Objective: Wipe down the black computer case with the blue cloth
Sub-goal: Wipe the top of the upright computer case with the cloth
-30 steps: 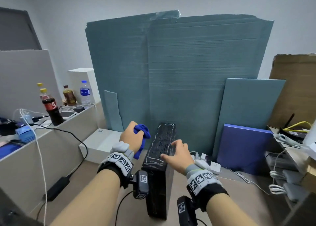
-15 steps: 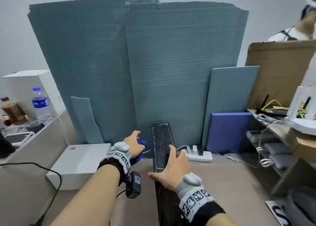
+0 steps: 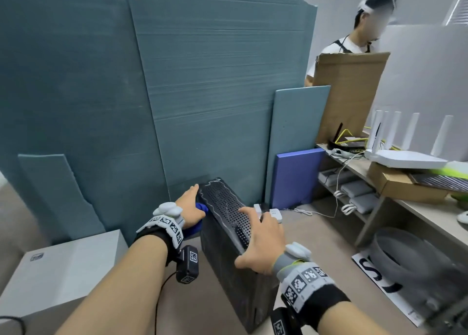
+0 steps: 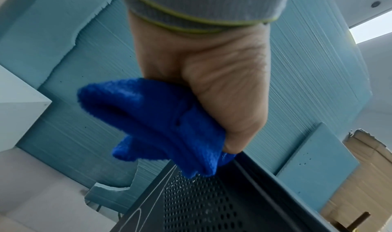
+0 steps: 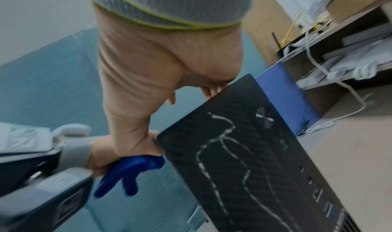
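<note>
Cloth now down at the case's left side

Left hand [image 3: 188,209] has dropped from above the case to its left flank, fingers curled round the blue cloth [image 4: 157,126], bunched against the top left edge. Black computer case [image 3: 228,246] stands on the floor, near the teal boards. Right hand [image 3: 260,241], which has slid nearer, lies spread on the perforated top, steadying it. Wiping of the side looks about to begin.

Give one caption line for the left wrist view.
Left hand grips the blue cloth against the black computer case.
</note>
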`<state>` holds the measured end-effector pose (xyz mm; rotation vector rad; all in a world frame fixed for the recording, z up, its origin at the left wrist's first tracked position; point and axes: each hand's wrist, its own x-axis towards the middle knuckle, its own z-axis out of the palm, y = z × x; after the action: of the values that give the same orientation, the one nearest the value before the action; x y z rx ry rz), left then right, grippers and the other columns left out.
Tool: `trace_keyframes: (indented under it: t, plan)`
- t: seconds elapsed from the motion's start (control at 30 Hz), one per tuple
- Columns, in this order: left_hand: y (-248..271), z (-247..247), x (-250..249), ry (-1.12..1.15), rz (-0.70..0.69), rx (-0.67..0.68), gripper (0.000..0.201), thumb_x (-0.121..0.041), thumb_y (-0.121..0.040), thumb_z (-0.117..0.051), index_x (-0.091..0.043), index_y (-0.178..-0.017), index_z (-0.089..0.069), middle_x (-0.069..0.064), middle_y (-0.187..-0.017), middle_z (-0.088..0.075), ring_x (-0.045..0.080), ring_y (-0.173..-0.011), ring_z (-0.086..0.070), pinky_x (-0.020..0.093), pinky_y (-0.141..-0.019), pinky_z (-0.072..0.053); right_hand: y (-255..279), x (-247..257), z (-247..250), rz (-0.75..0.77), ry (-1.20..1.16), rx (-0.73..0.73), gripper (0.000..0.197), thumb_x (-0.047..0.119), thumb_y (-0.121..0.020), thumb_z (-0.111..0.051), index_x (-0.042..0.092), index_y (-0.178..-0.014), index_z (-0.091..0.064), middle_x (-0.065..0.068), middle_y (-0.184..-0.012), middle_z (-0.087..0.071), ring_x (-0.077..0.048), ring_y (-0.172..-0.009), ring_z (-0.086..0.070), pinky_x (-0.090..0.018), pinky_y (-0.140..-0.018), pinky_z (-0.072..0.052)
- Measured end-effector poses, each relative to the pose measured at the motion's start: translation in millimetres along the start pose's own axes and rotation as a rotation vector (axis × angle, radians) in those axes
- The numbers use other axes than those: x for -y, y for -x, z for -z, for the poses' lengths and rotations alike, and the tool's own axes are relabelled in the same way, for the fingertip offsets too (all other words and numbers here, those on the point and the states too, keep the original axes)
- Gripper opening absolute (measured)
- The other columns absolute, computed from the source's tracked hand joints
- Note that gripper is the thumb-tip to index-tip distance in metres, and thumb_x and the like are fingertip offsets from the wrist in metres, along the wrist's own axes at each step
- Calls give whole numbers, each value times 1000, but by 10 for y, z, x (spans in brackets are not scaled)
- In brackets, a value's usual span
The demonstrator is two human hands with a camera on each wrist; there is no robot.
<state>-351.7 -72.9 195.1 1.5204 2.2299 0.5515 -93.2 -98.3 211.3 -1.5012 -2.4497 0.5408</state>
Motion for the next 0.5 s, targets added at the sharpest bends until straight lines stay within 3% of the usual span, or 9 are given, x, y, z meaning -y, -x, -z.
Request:
trace_keyframes:
  t: [0.1, 0.23, 0.37, 0.43, 0.5]
  plan:
    - [-120, -10, 90, 15, 3, -16, 94, -19, -83, -64, -21, -159, -8, 3, -165, -12, 22, -149, -22, 30, -116, -27, -123, -111, 101, 12, 20, 30, 107, 46, -44, -76, 54, -137, -23, 2, -107, -38, -25, -99, -41, -40, -94, -43]
    - [-249, -63, 118, 69, 43, -50, 91, -20, -83, -65, -22, -158, -13, 5, -162, -21, 28, -137, -42, 29, -99, -39, -310, -266, 237, 43, 61, 76, 106, 43, -46, -77, 54, -137, -24, 4, -104, -39, -26, -98, -43, -37, -90, -37]
    - [-289, -110, 137, 136, 77, -137, 78, -19, -81, -66, -21, -152, -32, 7, -150, -37, 27, -120, -53, 28, -91, -41, -472, -383, 368, 67, 55, 131, 104, 37, -49, -78, 54, -136, -25, 0, -107, -42, -26, -97, -45, -38, -84, -40]
    - [-258, -107, 144, 157, 94, -185, 65, -19, -80, -67, -22, -141, -45, 5, -139, -46, 23, -103, -57, 28, -86, -42, -545, -425, 430, 80, 71, 157, 102, 34, -50, -78, 54, -135, -25, 0, -107, -42, -26, -95, -46, -39, -83, -42]
    - [-185, -103, 148, 187, 132, -226, 52, -20, -80, -67, -22, -130, -52, 3, -130, -52, 21, -96, -57, 28, -84, -43, -615, -474, 479, 105, 93, 185, 101, 33, -51, -78, 52, -135, -26, 1, -107, -43, -27, -94, -47, -41, -86, -43]
